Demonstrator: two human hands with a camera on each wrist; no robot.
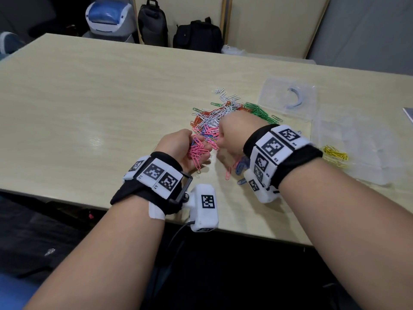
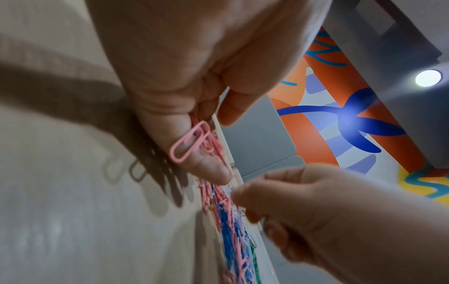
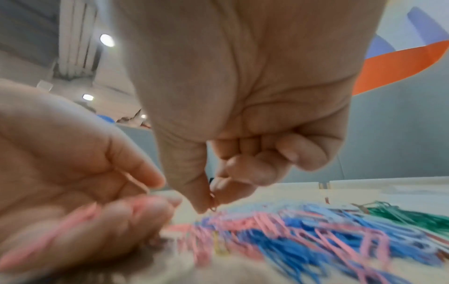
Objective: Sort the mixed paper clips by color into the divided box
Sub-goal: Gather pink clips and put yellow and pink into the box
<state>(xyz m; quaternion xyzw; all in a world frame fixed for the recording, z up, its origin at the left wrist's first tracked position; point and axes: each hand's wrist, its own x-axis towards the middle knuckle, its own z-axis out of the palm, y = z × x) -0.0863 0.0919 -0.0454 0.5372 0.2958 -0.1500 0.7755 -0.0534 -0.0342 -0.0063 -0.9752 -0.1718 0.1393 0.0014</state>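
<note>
Two hands share the step in hand: gathering pink clips out of the mixed pile (image 1: 220,117) before any transfer to the divided box (image 1: 355,148). The left hand (image 1: 178,148) is cupped palm-up just beside the near edge of the pile, its fingers curled round a bunch of pink clips (image 1: 197,153); in the left wrist view one clip (image 2: 190,142) lies loose across a finger, outside the main bunch. The right hand (image 1: 232,135) hovers over the pile with thumb and forefinger pressed together on a single pink clip (image 3: 213,203), the remaining fingers curled into the palm. Recommended practice, judged from this layout: lift the pinched clip straight up so that linked blue or white neighbours drop away, check that nothing trails from it, then release it deep into the cupped left palm, not at the fingertips. Keep the left palm level and tighten the curl slightly, since the loose outer clip looks liable to slide off. The box sits on the table (image 1: 89,97) to the right, well apart from the pile, with yellow clips (image 1: 336,156) seemingly already in one compartment; the clear walls make the dividers hard to read. Green clips (image 1: 259,111) lie grouped at the far right of the pile. Carry the pink bunch across only when the hand is comfortably full.
</note>
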